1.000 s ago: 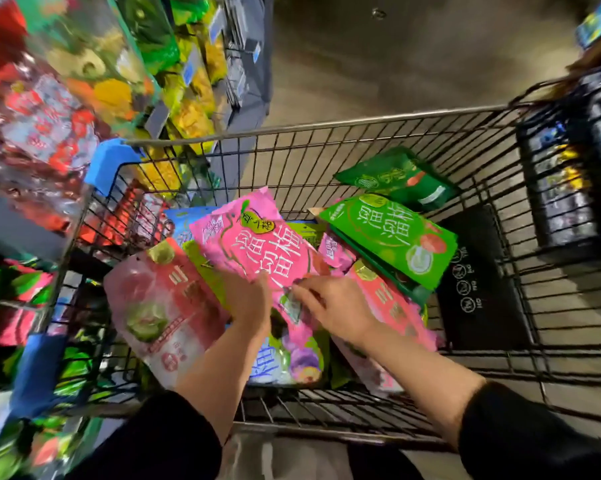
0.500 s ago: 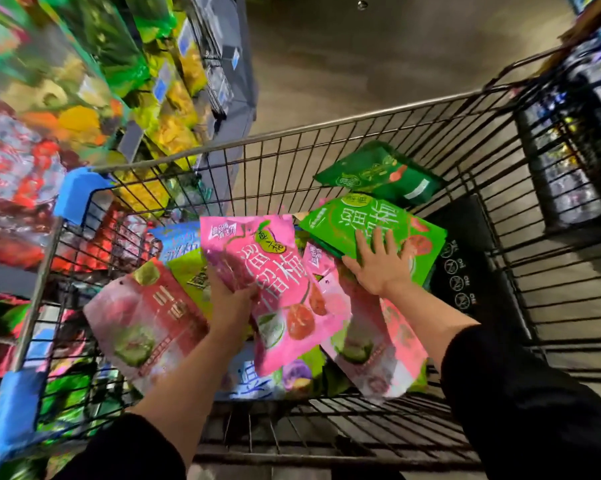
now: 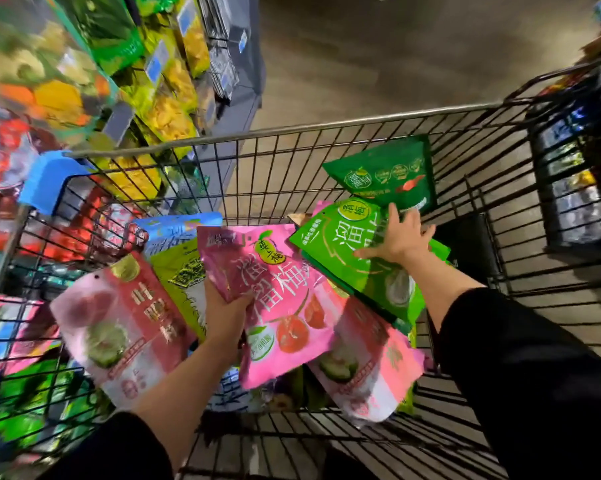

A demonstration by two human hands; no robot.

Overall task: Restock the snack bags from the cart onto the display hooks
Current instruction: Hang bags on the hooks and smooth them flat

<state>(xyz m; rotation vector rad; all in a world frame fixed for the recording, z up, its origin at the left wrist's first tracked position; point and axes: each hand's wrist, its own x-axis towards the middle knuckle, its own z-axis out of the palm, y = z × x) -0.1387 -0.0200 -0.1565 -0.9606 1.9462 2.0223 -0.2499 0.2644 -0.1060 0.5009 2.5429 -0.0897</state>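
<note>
Left hand [image 3: 228, 315] gripped a glossy pink plastic snack bag [image 3: 275, 299] over the black wire cart [image 3: 292, 133]; right hand [image 3: 397, 237], fingers spread, pressed a bright green bag [image 3: 340, 251]. Advisable: grasp near its top edge.

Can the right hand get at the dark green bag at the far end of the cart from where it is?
Probably yes. The right hand lies open on the light green bag, its fingertips just short of the dark green bag, which lies on top with nothing over it.
</note>
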